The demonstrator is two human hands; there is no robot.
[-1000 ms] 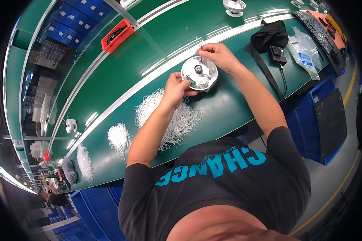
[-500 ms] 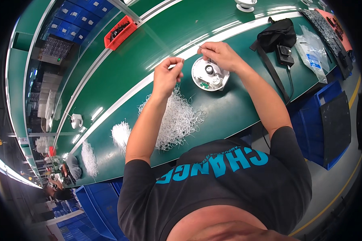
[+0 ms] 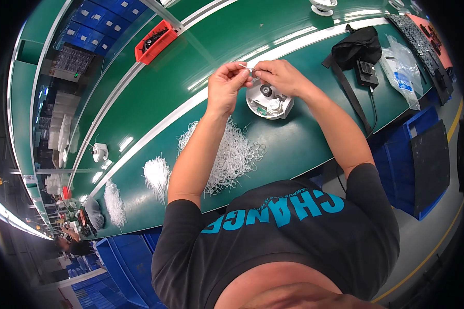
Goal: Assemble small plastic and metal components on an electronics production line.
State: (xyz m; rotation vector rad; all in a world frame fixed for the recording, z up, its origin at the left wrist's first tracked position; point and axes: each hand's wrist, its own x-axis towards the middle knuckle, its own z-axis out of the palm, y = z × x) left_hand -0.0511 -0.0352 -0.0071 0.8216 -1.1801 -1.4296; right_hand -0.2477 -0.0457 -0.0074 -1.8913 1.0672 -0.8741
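My left hand [image 3: 228, 86] and my right hand [image 3: 282, 77] meet above a round white device [image 3: 274, 107], which looks like a camera base with a dark lens and a green part inside. Between their fingertips is a thin white strip [image 3: 246, 67]; both hands are closed in a pinch on it. Its exact kind is too small to make out. Below my left forearm lies a big heap of thin white looped strips [image 3: 231, 157]. The back part of the device is hidden by my right hand.
Smaller bundles of white strips [image 3: 156, 175] lie to the left on the green table [image 3: 304, 149]. At right are a black bag [image 3: 357, 44], a black box with a cable [image 3: 366, 73] and a clear plastic bag [image 3: 400, 72]. A red bin [image 3: 157, 42] stands at far left.
My left hand has moved right and up to meet my right hand, and its fingers now pinch the white strip too. The white device has shifted very slightly.
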